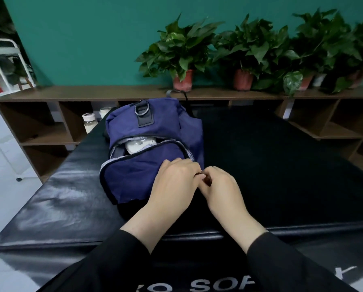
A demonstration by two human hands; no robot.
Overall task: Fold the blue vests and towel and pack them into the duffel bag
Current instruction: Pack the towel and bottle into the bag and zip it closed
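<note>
The duffel bag (153, 142), navy blue, stands on the black padded bench (281, 165), its near end facing the person. Both forearms reach forward in black sleeves (292, 266) and meet at the bag's near right corner. The left hand (174, 184) lies palm down on the bag's front flap, fingers bent over the flap's right edge beside the zip; whether they grip the fabric cannot be told. The right hand (220, 188), just right of the bag, has its thumb and fingers curled together, pinching a small dark zip pull (202, 173) at that corner. The flap's zip gapes open along its top, where something white (140, 145) shows inside the bag. White lettering (216, 286) on the bench's near edge, below the bag, reads partly "SO"; the rest is hidden.
</note>
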